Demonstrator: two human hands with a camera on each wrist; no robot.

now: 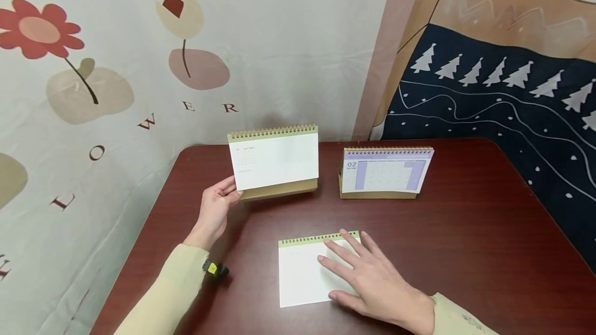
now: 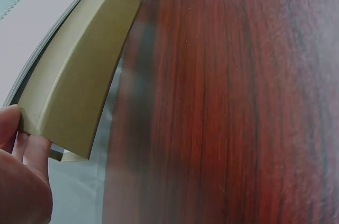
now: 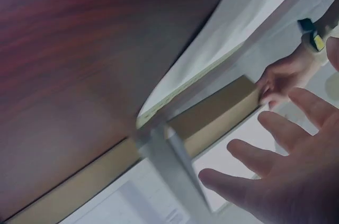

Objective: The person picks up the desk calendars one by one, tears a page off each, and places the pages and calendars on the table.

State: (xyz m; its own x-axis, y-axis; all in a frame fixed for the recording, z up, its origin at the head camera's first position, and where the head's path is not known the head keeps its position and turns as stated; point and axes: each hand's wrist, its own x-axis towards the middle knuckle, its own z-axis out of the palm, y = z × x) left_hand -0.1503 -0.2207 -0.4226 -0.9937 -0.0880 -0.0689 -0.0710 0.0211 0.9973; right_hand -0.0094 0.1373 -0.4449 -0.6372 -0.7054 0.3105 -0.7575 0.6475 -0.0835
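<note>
My left hand grips the lower left corner of a green-topped desk calendar. In the left wrist view, the thumb of this hand lies by the white pages and its fingers reach round the brown cardboard stand. A loose white calendar page with a green punched edge lies on the table. Over its right part my right hand is spread, fingers apart; whether it touches the page I cannot tell. The right wrist view also shows these spread fingers holding nothing.
A purple desk calendar marked 02 stands at the back right of the dark red wooden table. Behind the table hangs a pale cloth with flower prints, and a navy one with white trees is at the right.
</note>
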